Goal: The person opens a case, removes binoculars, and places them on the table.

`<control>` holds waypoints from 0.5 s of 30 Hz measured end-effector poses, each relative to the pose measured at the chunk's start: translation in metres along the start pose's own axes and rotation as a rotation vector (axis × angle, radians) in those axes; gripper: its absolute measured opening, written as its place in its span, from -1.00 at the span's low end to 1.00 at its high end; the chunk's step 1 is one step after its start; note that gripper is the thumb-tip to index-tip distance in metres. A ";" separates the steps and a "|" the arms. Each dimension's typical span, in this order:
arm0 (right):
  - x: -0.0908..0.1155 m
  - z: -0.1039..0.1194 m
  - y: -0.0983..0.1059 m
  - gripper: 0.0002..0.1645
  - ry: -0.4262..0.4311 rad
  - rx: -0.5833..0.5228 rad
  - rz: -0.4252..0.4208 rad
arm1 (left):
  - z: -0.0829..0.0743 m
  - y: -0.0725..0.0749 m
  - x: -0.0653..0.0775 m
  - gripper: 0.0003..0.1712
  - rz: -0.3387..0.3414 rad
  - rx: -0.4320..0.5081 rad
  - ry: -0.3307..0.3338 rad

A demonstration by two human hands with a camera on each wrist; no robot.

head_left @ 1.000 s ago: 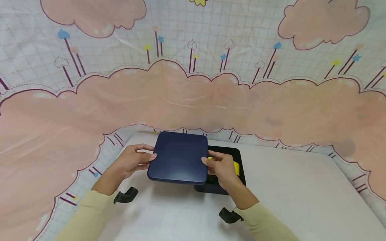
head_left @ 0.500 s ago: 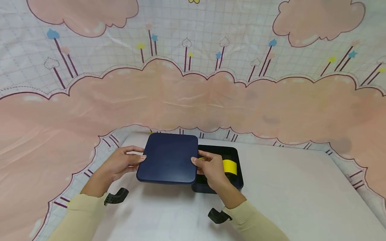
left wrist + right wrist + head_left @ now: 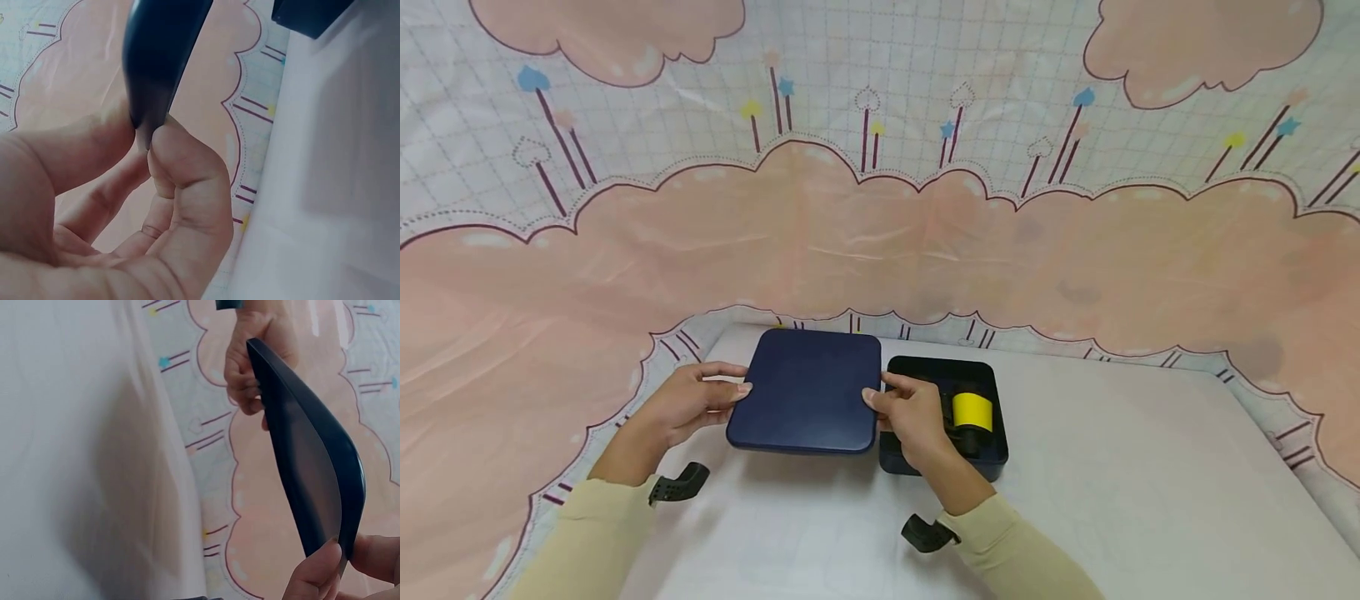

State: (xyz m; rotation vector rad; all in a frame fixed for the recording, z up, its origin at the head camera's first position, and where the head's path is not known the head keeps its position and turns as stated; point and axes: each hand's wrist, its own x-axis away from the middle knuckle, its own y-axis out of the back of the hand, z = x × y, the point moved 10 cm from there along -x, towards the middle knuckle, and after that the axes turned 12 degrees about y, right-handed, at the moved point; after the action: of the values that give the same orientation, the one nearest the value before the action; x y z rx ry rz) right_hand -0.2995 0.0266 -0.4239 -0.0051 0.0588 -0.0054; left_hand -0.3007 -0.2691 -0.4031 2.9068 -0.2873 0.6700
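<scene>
A dark blue square lid (image 3: pixel 808 390) is held above the white table between both hands. My left hand (image 3: pixel 688 407) pinches its left edge, thumb on top and fingers beneath; the left wrist view shows the lid's edge (image 3: pixel 162 56) between thumb and fingers. On the opposite edge, my right hand (image 3: pixel 917 421) pinches the lid likewise, and the right wrist view shows the lid's hollow underside (image 3: pixel 309 469). Right of the lid stands an open dark box (image 3: pixel 998 417), partly hidden by the right hand. Inside it lies a black item with a wide yellow band (image 3: pixel 972 412).
The white tabletop (image 3: pixel 1135 483) stretches to the right of the box. Behind it hangs a printed cloth backdrop (image 3: pixel 925 250) with peach clouds. A black wrist mount (image 3: pixel 679 483) sticks out from the left sleeve, another mount (image 3: pixel 927 533) from the right.
Both hands have carried the lid to the left, off the box. More of the box and its yellow-banded contents now shows.
</scene>
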 end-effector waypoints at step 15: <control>0.001 -0.005 -0.014 -0.39 -0.035 -0.004 -0.009 | 0.007 0.014 0.003 -0.65 -0.021 0.030 0.013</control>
State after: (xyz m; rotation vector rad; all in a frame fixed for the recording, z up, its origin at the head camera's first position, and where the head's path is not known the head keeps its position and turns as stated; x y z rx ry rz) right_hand -0.2985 0.0126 -0.4289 -0.0092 0.0235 -0.0139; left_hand -0.2980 -0.2841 -0.4064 2.9283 -0.2465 0.6950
